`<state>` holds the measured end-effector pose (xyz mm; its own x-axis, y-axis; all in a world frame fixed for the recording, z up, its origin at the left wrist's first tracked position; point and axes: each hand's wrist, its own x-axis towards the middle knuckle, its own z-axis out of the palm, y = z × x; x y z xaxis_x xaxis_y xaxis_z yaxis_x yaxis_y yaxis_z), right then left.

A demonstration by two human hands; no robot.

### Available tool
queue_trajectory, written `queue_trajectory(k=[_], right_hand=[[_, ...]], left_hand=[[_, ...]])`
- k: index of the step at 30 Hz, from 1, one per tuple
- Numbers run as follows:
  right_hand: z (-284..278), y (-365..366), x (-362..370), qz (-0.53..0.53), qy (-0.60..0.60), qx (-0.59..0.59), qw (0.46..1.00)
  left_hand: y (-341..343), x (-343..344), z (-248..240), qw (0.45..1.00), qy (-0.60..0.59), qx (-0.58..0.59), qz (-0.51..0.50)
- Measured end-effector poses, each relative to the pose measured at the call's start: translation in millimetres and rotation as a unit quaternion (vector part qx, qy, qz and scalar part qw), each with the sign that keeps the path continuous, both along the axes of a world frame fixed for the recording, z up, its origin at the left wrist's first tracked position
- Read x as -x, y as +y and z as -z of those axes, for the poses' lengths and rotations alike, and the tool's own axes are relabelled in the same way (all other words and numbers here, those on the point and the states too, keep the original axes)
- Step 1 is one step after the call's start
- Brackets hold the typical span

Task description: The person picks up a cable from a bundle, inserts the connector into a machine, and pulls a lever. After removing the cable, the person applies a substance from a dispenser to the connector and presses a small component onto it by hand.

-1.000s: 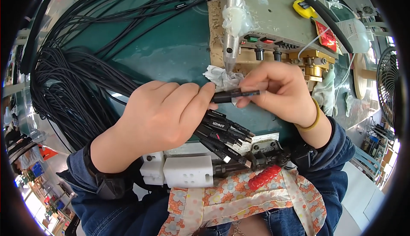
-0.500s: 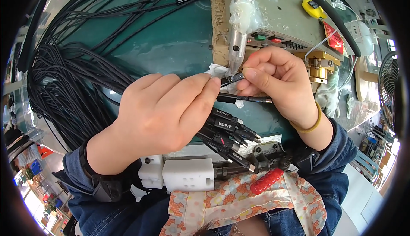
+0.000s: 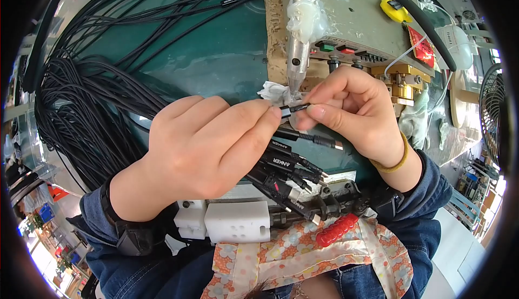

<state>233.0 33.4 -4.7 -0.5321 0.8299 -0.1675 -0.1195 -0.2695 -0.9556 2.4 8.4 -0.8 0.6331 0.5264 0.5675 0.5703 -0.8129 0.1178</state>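
My left hand (image 3: 211, 142) is closed around a black cable, whose slim connector (image 3: 286, 112) pokes out past the thumb and forefinger. The thumb and forefinger of my right hand (image 3: 351, 112) pinch the connector's far end. Just above it is the pointed tip of a metal nozzle (image 3: 296, 74) with whitish, glue-like residue on its barrel. Beneath my left hand fan out several more black cable connectors (image 3: 286, 172) with metal plugs. One separate connector (image 3: 319, 139) lies just under the held one. My left palm hides how the cables are gripped.
A thick bundle of black cables (image 3: 81, 120) covers the left of the green mat (image 3: 216, 72). A grey machine box (image 3: 357, 23) stands at the back right, next to a brass block (image 3: 405, 80). Nearest me is a clamp with a red handle (image 3: 338, 230) and white blocks (image 3: 238, 221).
The held connector has dropped slightly away from the nozzle tip, and a silver part of it now shows by my left fingertips. My right hand has shifted a little downward.
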Motion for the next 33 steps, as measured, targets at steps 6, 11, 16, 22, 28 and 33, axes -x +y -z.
queue_trajectory(k=[6, 11, 16, 22, 28, 33], right_hand=[[-9.3, 6.0, -2.7, -0.065, 0.031, 0.126, 0.989], [-8.7, 4.3, -3.3, -0.103, -0.005, 0.074, 0.992], [-10.1, 4.2, -4.9, -0.089, -0.010, 0.056, 0.994], [-25.8, 11.1, -15.8, -0.183, -0.114, -0.395, 0.893], [-17.7, 8.6, -14.9, -0.144, -0.150, -0.454, 0.866], [-3.4, 3.0, -0.6, -0.061, -0.096, 0.023, 0.993]], left_hand=[[-0.5, 3.1, -5.2, 0.997, -0.048, 0.039, 0.035], [-3.1, 5.0, -5.2, 0.996, -0.040, 0.068, 0.046], [-1.8, 4.1, -9.4, 0.993, -0.013, 0.107, 0.049], [2.7, 0.6, -3.3, 0.978, -0.082, 0.177, 0.074], [-3.8, 1.4, -0.8, 0.983, -0.037, 0.173, 0.047], [-7.2, 0.1, -0.2, 0.989, 0.006, 0.150, 0.006]])
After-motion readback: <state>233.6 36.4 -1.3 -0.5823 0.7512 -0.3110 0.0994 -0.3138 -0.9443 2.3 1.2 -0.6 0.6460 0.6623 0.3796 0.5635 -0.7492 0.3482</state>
